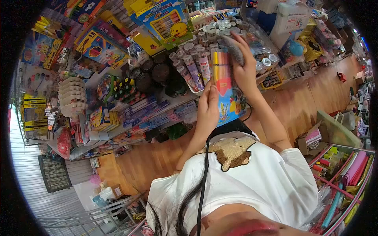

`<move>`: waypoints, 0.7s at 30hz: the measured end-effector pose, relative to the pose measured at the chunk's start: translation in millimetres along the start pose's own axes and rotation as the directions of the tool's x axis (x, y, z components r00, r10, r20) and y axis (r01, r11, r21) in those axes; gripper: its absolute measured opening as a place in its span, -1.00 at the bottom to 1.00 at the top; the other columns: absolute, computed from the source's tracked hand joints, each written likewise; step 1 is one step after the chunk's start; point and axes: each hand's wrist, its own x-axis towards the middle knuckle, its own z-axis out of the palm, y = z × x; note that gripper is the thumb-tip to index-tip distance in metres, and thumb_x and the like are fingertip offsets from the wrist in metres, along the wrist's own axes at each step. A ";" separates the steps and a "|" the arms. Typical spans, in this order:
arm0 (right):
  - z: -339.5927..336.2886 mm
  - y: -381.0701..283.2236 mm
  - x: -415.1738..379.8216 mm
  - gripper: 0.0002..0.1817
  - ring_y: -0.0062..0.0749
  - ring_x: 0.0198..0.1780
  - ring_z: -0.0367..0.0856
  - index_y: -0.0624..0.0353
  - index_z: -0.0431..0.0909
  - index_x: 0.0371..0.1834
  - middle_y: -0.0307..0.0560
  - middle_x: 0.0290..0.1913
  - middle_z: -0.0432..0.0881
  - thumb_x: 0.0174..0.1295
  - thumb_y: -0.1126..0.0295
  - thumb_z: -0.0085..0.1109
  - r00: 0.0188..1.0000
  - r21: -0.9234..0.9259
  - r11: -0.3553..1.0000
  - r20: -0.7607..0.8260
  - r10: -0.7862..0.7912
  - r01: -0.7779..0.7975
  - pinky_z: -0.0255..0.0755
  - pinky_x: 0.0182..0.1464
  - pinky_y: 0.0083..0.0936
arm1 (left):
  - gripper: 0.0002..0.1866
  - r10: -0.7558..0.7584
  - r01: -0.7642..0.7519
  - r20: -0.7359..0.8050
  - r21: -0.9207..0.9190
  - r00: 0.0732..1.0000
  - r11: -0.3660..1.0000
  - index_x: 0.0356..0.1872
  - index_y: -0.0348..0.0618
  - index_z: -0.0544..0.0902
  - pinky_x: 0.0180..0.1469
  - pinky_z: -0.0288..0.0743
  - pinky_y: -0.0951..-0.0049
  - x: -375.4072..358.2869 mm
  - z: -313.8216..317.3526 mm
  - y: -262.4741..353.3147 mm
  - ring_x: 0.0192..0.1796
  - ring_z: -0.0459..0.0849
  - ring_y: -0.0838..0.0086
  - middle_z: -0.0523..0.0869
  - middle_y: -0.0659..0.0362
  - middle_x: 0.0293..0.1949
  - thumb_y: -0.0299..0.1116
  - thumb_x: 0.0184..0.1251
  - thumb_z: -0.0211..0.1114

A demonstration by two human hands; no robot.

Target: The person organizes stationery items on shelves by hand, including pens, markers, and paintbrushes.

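A flat pack of coloured pens, with a clear top and a blue and red printed front, is held upright before my chest. My left hand grips its left edge, the thumb lying on the front. On the other side, my right hand holds a grey, fuzzy cloth close by the pack's upper right edge. My right fingers wrap over the back of the cloth, partly hidden. Clear tubes with printed sides stand in a white tray just left of the pack.
Crowded shelves carry a yellow box of oil pastels, dark round jars and small lidded tubs. Wooden floor runs below the shelves. At the lower right stands a pink-framed rack with rolls, near an open cardboard box.
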 end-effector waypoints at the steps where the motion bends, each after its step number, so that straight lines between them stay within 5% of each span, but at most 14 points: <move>1: -0.5 7.6 -3.8 -0.41 -0.05 0.27 0.29 0.12 0.49 0.05 0.05 0.21 0.38 -0.15 0.76 -0.07 0.996 0.076 0.995 -0.054 0.073 -0.069 0.09 0.30 -0.26 | -0.55 0.029 -0.029 0.018 -0.024 0.999 0.999 0.20 -0.33 0.32 0.17 0.22 0.50 1.5 -2.8 0.0 0.07 0.43 0.46 0.51 0.08 0.03 -0.20 0.48 -0.17; 5: 5.4 -18.2 -70.3 -0.38 0.00 0.29 0.26 0.07 0.51 0.07 -0.01 0.20 0.41 -0.17 0.75 -0.02 0.999 -0.009 1.000 0.034 0.003 -0.003 0.06 0.32 -0.26 | -0.59 0.124 -0.138 -0.085 -0.197 0.989 0.971 0.13 -0.33 0.39 0.10 0.28 0.52 12.7 -8.2 -1.8 0.01 0.45 0.51 0.55 0.12 -0.03 -0.22 0.47 -0.15; 6: 7.1 -28.9 -80.6 -0.37 -0.01 0.29 0.26 0.06 0.50 0.08 -0.03 0.21 0.41 -0.19 0.74 0.01 0.991 -0.061 0.995 0.113 -0.076 0.083 0.07 0.32 -0.25 | -0.61 0.190 -0.204 -0.118 -0.122 0.975 0.971 0.13 -0.30 0.38 0.07 0.31 0.53 17.8 -10.2 -5.9 0.01 0.46 0.53 0.53 0.14 -0.01 -0.23 0.47 -0.13; 10: 8.3 -44.8 -52.1 -0.33 -0.05 0.30 0.26 0.02 0.50 0.09 -0.08 0.23 0.39 -0.25 0.73 0.07 0.941 -0.188 0.933 0.206 -0.268 0.307 0.08 0.32 -0.24 | -0.55 0.217 -0.211 0.001 -0.239 0.976 0.948 0.21 -0.31 0.28 0.13 0.26 0.53 7.1 -5.7 -29.1 0.08 0.42 0.53 0.44 0.12 0.12 -0.18 0.47 -0.13; 15: -4.0 -31.7 7.0 -0.36 -0.04 0.30 0.26 0.01 0.49 0.10 -0.04 0.23 0.39 -0.16 0.73 0.03 0.989 -0.110 0.985 0.078 -0.126 0.134 0.07 0.32 -0.22 | -0.52 0.300 -0.299 0.016 -0.048 0.954 0.953 0.20 -0.32 0.30 0.13 0.27 0.51 6.1 1.7 -29.5 0.09 0.43 0.52 0.45 0.11 0.11 -0.15 0.45 -0.07; 17: -7.0 -23.6 2.7 -0.38 -0.02 0.30 0.24 0.02 0.48 0.10 -0.01 0.23 0.38 -0.14 0.73 0.00 0.998 -0.086 0.994 0.022 -0.059 0.060 0.06 0.33 -0.20 | -0.50 0.175 -0.175 -0.011 -0.099 0.985 0.980 0.19 -0.32 0.34 0.13 0.27 0.47 -1.1 -1.3 1.9 0.07 0.46 0.48 0.50 0.10 0.06 -0.10 0.45 -0.10; 21: 12.8 -28.4 -57.2 -0.38 0.01 0.35 0.14 0.04 0.51 0.07 -0.02 0.24 0.37 -0.17 0.74 -0.02 0.996 -0.127 0.990 0.078 -0.048 0.058 -0.01 0.35 -0.20 | -0.59 0.215 -0.239 -0.111 -0.291 0.970 0.926 0.16 -0.30 0.35 0.09 0.29 0.54 11.8 -9.9 -2.4 0.02 0.47 0.53 0.53 0.12 0.01 -0.23 0.44 -0.04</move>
